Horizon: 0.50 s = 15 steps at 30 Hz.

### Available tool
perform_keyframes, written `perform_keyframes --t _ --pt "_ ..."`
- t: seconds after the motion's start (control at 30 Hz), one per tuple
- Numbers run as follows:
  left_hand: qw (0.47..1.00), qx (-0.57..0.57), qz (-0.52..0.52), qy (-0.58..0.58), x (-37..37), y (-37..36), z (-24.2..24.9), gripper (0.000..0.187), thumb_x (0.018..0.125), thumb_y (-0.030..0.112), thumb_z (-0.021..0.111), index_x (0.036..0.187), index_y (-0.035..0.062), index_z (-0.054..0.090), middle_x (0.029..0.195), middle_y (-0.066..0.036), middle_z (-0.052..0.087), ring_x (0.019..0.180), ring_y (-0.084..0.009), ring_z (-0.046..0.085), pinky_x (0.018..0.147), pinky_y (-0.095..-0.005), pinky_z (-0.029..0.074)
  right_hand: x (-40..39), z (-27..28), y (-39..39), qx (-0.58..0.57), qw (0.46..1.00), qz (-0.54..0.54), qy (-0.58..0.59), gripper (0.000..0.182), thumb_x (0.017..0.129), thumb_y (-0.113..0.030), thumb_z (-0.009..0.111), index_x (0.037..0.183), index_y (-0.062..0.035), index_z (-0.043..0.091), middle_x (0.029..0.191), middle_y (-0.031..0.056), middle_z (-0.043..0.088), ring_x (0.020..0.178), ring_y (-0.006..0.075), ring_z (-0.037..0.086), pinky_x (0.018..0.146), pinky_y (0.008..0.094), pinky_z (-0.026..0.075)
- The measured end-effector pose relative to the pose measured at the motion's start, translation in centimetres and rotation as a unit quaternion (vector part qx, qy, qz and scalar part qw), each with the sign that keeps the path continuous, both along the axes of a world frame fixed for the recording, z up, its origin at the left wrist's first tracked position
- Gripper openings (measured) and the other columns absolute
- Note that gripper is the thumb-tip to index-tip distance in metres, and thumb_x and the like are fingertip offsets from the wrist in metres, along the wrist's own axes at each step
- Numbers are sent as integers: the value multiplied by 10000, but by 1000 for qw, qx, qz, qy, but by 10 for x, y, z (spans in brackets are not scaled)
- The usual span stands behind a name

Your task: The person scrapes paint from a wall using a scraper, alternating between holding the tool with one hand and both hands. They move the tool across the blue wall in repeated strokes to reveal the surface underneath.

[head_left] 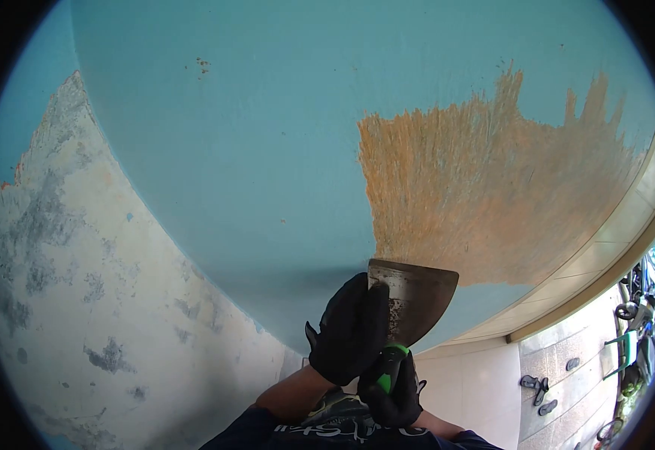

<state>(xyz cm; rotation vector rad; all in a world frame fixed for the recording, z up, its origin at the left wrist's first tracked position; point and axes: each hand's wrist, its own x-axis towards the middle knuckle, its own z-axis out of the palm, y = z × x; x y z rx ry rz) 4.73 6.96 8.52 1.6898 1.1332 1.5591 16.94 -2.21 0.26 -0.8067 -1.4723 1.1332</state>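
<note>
A broad-bladed paint scraper [425, 296] with a green and black handle is held upright in front of me, its wide edge against or close to the blue painted surface [245, 165]. My right hand [391, 394], in a black glove, is closed around the handle. Also gloved in black, my left hand [350, 330] is closed at the left side of the blade, with fingers overlapping the metal; some of its fingers are hidden. Just above the blade begins a rough brown scraped patch [455, 180], streaked and ragged along its upper border.
On the left, another wall [95, 300] is bared to patchy white and grey, with blue paint at its edge. A beige tiled ledge [567, 277] borders the right side. Beyond it are sandals [541, 388] on paving, a green chair frame [626, 352] and parked motorbikes [639, 311].
</note>
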Motion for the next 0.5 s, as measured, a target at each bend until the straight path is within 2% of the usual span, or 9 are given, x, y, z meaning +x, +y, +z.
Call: perform_keyframes --t 0.07,0.17,0.3,0.33,0.37,0.4,0.43,0.47,0.5 --pt "1000 -19 -7 0 0 1 -1 215 1012 164 480 900 7 575 758 -78 579 670 -173 533 615 -346 436 -2 -3 -3 -44 998 -11 42 503 878 -123 622 1280 -9 342 967 104 596 781 156 609 665 284 492" --pt "998 -56 -11 1 0 0 4 215 1008 173 497 900 5 576 754 -83 581 673 -178 540 614 -348 438 -2 -12 -5 -10 999 -40 -14 552 893 -111 602 1341 34 315 1068 151 595 879 196 633 723 308 518" --pt "1000 -12 22 12 4 1 15 218 1004 184 508 908 4 584 747 -83 586 663 -186 544 615 -354 442 -12 5 -7 110 987 -85 -82 685 882 -76 609 1432 90 236 1218 217 563 1055 265 622 840 347 525" --pt "998 32 53 11 6 1 20 219 1002 185 511 906 4 588 741 -86 587 654 -191 546 615 -357 443 -14 10 -5 148 979 -90 -107 723 878 -70 612 1454 101 209 1261 234 546 1110 283 608 877 360 520" --pt "994 74 83 10 7 1 22 220 1001 185 513 904 4 591 735 -88 588 644 -195 548 614 -360 444 -16 12 -3 146 979 -90 -109 723 878 -70 612 1454 101 209 1261 234 546 1110 283 608 877 360 520" --pt "994 71 84 9 5 2 23 220 1001 185 513 904 4 591 735 -88 588 644 -195 548 614 -360 444 -18 14 -1 199 957 -133 -167 627 886 -74 610 1396 76 279 1147 183 572 990 252 617 807 356 515" --pt "998 37 48 -2 2 3 25 217 998 181 516 904 2 595 740 -91 592 641 -201 549 615 -362 445 -20 15 -2 251 926 -174 -223 531 893 -79 607 1339 52 350 1033 132 598 870 220 627 737 352 510" --pt "1000 3 12 -13 0 2 25 213 996 176 519 904 0 598 746 -94 597 638 -206 551 616 -364 446 -20 16 -6 249 926 -172 -224 531 893 -79 607 1339 52 350 1033 132 598 870 220 627 737 352 510" --pt "1000 1 13 -12 0 0 24 213 996 176 519 904 0 598 746 -94 597 638 -206 551 616 -364 446 -20 19 -9 112 982 -126 -82 537 894 -63 602 1351 46 341 1033 130 602 866 211 630 729 343 511"
